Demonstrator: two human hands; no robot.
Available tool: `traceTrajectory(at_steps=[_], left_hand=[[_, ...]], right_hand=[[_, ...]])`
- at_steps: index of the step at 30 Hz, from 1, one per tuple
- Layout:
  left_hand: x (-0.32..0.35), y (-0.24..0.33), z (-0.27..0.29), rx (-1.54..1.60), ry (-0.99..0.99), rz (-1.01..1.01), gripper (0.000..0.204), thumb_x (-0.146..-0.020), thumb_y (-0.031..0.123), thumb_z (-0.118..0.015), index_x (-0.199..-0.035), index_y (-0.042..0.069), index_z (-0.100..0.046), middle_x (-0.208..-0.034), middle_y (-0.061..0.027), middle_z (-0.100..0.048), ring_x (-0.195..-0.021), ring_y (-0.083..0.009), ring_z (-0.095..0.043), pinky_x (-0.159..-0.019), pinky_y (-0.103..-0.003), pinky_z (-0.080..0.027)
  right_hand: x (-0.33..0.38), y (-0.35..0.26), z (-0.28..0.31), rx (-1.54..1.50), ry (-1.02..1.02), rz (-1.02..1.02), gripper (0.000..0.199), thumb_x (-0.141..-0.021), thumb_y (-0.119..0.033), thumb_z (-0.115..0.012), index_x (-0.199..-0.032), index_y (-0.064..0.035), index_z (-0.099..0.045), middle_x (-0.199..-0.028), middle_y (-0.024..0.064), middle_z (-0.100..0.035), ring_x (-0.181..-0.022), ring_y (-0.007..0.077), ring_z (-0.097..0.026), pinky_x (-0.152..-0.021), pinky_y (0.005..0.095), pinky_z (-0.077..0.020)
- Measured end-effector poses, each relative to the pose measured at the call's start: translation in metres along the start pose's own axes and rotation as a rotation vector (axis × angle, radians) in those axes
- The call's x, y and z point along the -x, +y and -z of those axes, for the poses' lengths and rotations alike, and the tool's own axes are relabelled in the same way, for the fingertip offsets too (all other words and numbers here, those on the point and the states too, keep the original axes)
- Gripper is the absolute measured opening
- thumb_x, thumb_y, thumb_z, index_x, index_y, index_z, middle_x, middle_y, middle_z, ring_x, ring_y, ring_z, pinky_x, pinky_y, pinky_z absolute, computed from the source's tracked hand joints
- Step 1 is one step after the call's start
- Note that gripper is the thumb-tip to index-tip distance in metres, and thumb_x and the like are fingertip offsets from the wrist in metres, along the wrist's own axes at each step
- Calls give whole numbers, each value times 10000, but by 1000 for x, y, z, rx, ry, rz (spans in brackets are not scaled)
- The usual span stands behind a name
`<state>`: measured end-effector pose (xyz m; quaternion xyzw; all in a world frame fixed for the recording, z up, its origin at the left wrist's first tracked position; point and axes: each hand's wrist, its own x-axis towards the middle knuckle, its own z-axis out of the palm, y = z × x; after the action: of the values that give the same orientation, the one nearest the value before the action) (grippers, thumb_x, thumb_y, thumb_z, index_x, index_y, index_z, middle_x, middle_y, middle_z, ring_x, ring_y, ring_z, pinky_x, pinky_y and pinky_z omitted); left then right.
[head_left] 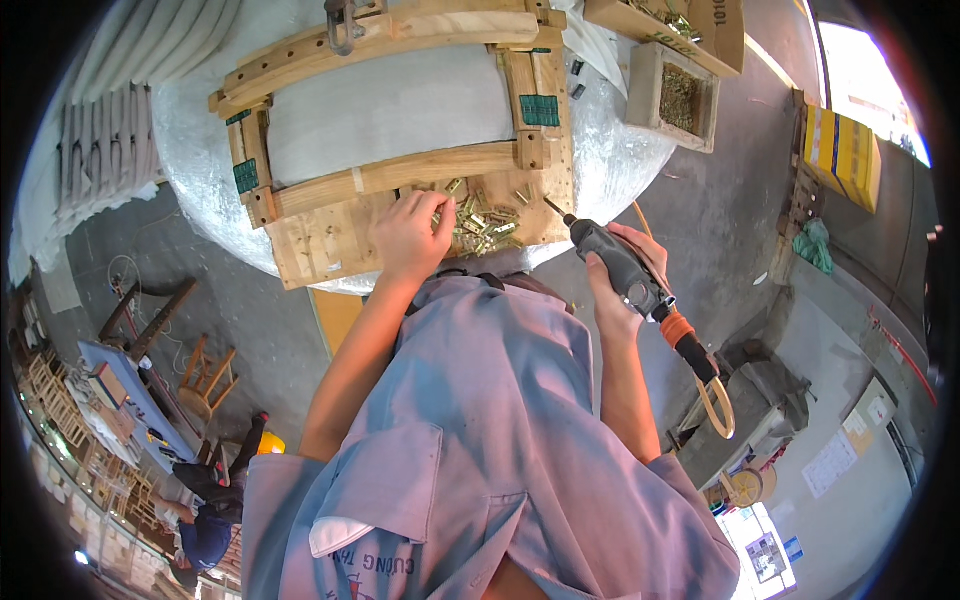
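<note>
A blue-grey shirt fills the lower middle of the view, closest to the lens, with both bare forearms rising from it. The left hand reaches to a heap of small brass screws on a wooden board, fingers curled down into the heap; whether it pinches one cannot be told. The right hand is wrapped tight around a grey driver, its bit tilted up-left toward the screws, an orange-collared hose trailing behind. Beyond the board lies a wooden frame on a wrapped table. A wooden box of screws stands at the upper right.
</note>
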<state>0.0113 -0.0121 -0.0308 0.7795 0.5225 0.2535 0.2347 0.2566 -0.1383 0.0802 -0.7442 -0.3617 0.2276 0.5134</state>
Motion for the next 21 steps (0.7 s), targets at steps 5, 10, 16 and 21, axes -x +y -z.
traceTrajectory(at_steps=[5,10,16,21], left_hand=[[1,2,1,-1,-15,10,83,-940,250,-787,-925,173,-759,-845,14,-735,-751,-238,-708,-649,-386,-515],[-5,25,13,102,-71,-52,150,-939,256,-806,-1057,164,-799,-984,-13,-755,-895,-262,-725,-780,-395,-569],[-7,47,-1,285,-301,-176,317,-930,232,-820,-1235,148,-804,-1209,-52,-751,-1090,-287,-706,-922,-417,-574],[-5,46,-10,443,-299,-150,259,-905,210,-829,-1163,180,-832,-1135,-12,-772,-1018,-269,-707,-905,-386,-580]], right_hand=[[6,-1,7,52,12,83,564,-782,18,-837,-1278,5,-570,-1213,184,-731,-1091,253,-745,-1004,386,-594],[14,-18,16,-72,73,49,609,-800,-57,-858,-1316,-11,-538,-1219,199,-724,-1124,275,-734,-1041,421,-584],[29,-38,28,-330,177,-122,602,-805,-108,-861,-1324,-41,-565,-1234,220,-721,-1177,299,-708,-1079,465,-558],[46,-39,36,-441,187,-197,623,-814,-99,-823,-1372,-54,-548,-1277,231,-707,-1203,306,-687,-1045,473,-580]])
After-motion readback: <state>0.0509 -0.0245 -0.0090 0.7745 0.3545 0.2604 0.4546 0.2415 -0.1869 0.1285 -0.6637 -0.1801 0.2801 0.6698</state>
